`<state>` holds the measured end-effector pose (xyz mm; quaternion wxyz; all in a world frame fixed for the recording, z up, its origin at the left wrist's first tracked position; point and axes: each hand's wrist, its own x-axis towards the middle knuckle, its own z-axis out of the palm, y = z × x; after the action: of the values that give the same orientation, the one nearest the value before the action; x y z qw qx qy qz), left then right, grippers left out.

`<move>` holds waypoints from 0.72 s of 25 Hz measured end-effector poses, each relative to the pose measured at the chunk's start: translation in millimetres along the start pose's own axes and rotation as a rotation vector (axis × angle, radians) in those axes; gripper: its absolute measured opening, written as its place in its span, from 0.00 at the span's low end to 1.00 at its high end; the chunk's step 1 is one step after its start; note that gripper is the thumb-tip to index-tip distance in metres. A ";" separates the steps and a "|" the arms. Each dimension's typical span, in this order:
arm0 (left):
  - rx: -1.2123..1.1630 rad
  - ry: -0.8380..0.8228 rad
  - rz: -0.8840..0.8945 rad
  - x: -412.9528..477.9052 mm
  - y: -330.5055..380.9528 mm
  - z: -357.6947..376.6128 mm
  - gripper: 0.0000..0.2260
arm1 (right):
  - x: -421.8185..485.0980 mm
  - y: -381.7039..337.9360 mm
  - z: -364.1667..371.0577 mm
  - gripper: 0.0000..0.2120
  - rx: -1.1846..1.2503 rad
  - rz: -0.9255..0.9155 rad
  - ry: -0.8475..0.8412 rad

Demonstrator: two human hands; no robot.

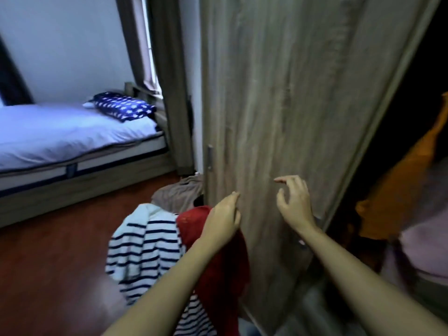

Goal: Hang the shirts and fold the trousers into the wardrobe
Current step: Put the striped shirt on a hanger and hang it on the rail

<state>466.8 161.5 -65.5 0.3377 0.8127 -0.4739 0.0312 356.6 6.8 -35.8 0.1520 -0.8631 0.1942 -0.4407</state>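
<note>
A pile of clothes lies low in the middle: a white shirt with dark stripes (143,248), a red garment (223,270) and a brown one (179,192) behind them. My left hand (224,219) hovers over the red garment, fingers loosely curled, holding nothing that I can see. My right hand (294,202) is open, fingers spread, in front of the grey wooden wardrobe door (278,98). To the right of the door the dark wardrobe inside shows an orange garment (400,190) and a pale pink one (426,241).
A bed (60,134) with a white sheet and a blue starred pillow (123,106) stands at the left. Red-brown wooden floor (53,263) lies between bed and clothes. A grey curtain (169,81) hangs beside the wardrobe. The door has a metal handle (209,157).
</note>
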 end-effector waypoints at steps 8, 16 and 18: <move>0.511 0.000 -0.293 -45.5 -182.9 -44.5 0.26 | -5.8 -54.3 150.2 0.18 -0.042 0.159 -0.542; 0.465 0.003 -0.341 -45.0 -214.8 -42.4 0.23 | -34.6 -76.1 221.4 0.43 -0.492 0.062 -0.734; 0.338 0.081 -0.542 -35.4 -222.7 -56.5 0.21 | -39.4 -75.8 226.8 0.45 -0.525 0.067 -0.691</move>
<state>638.8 292.5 -150.8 0.2125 0.9520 -0.2144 0.0505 536.6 112.6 -158.8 -0.0024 -0.9626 0.2651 -0.0566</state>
